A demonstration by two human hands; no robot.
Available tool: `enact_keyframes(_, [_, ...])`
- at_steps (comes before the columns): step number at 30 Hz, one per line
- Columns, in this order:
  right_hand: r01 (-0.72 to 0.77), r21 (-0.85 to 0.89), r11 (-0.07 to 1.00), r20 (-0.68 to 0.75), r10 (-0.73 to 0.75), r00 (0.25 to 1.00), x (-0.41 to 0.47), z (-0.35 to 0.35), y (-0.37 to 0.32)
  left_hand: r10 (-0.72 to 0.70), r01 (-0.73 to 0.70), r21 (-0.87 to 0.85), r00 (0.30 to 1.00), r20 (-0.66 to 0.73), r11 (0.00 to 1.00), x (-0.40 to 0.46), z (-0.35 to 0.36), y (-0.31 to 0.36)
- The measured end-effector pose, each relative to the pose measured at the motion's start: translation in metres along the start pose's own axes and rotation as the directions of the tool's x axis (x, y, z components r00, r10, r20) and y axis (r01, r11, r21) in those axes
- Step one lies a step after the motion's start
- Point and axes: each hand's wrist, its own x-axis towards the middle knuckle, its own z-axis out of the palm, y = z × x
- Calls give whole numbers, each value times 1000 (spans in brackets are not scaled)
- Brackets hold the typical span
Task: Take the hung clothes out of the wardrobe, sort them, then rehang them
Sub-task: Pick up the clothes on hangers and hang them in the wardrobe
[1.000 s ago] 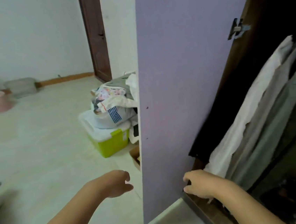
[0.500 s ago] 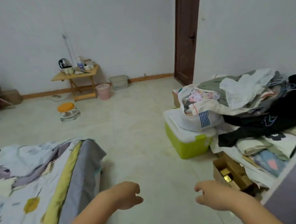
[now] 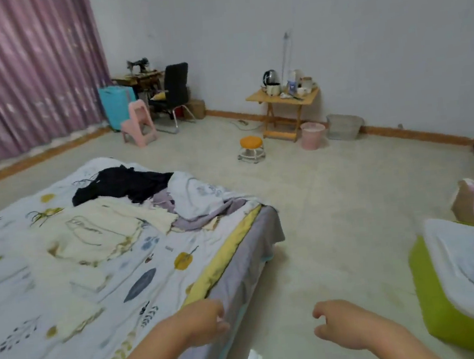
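My left hand (image 3: 205, 323) and right hand (image 3: 343, 324) hung loosely curled, holding nothing. The clothes (image 3: 121, 203) lay heaped on the bed (image 3: 239, 269); careless grabbing could have tangled garments together.

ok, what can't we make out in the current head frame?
- Wardrobe: out of view entirely.
- Lime-green lidded plastic box: cut off by the right edge; the items on it are blurred.
- Items on the small wooden folding table: too small to identify.
- Left hand, right hand: motion-blurred; both hold nothing.
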Motion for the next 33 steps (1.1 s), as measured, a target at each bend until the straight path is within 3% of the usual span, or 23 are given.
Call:
enact_keyframes(5, [230, -207, 951, 76, -218, 973, 56, -27, -60, -235, 214, -197, 968, -93, 957, -16, 9, -54])
enact_keyframes(9, [383, -331, 862, 183, -340, 923, 80, -22, -116, -399, 349, -346, 913, -81, 871, -45, 39, -86])
enact_keyframes(16, [589, -369, 719, 385, -458, 801, 80, 21, -235, -599, 490, -568, 801, -7, 662, -129, 95, -147])
enact_keyframes(22, [725, -403, 558, 502, -528, 685, 45, 86, -336, -715, 562, -657, 698, 50, 503, -219, 147, -211])
enact_keyframes(33, [792, -385, 473, 597, -526, 605, -12, 214, -505, -811, 646, -678, 571, 123, 352, -361, 229, -353])
